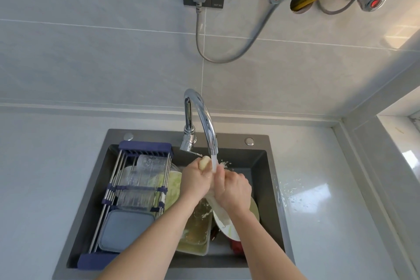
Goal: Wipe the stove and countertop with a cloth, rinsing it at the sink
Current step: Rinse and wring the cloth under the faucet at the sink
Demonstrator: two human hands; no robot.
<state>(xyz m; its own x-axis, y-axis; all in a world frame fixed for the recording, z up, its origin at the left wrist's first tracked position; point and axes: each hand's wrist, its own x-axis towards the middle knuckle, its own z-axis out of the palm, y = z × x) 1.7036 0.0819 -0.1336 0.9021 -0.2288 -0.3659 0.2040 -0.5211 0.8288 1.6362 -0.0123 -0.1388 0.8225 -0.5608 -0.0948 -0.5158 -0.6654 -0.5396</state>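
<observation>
Over dark sink (270, 179), under running tap (204, 118): left hand (195, 179) clenched on pale yellow end of cloth (219, 208), bunch showing above thumb. Right hand (231, 188) gripping same cloth, white length hanging below toward dishes. Water stream landing between both hands. Drying rack (113, 191) across left half of sink, holding glass jars (145, 175) and grey lidded box (125, 229). Plate (227, 231) and soaking tray (197, 227) in basin beneath. Splashes on tabletop (318, 188) right of sink.

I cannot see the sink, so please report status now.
Left hand and right hand both shut on cloth, under running faucet. Dishes crowd sink below.
</observation>
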